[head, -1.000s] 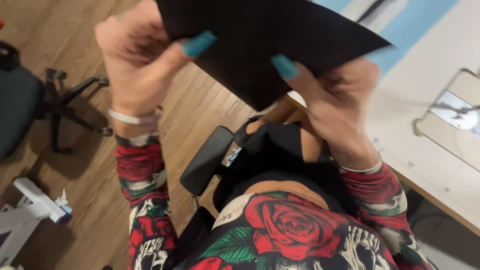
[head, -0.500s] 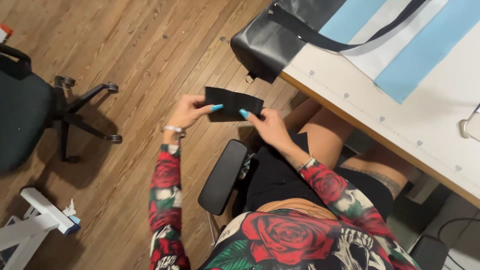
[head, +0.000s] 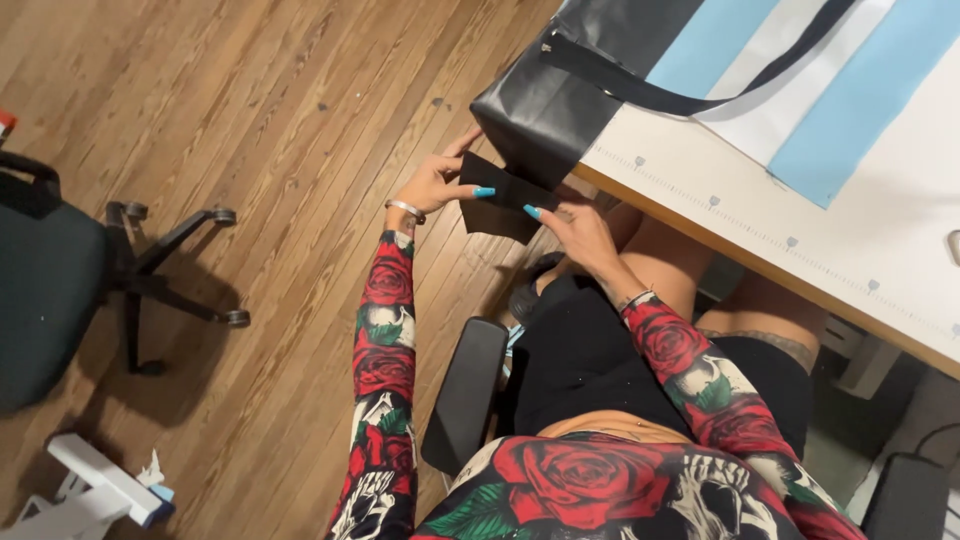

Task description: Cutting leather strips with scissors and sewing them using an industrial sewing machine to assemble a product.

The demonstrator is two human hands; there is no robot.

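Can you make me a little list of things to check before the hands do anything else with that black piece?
1. Left hand grips the black piece: ok.
2. Right hand grips its other end: ok.
3. Piece held off the wooden floor: ok.
4. Piece lying flat, no folds: cannot tell.
5. Black bag resting fully on the table: not ok, it hangs over the edge.
6. Office chair apart from the arms: ok.

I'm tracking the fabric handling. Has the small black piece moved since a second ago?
Yes. The black piece has moved away from the camera, and both hands now hold it low beside the table edge.
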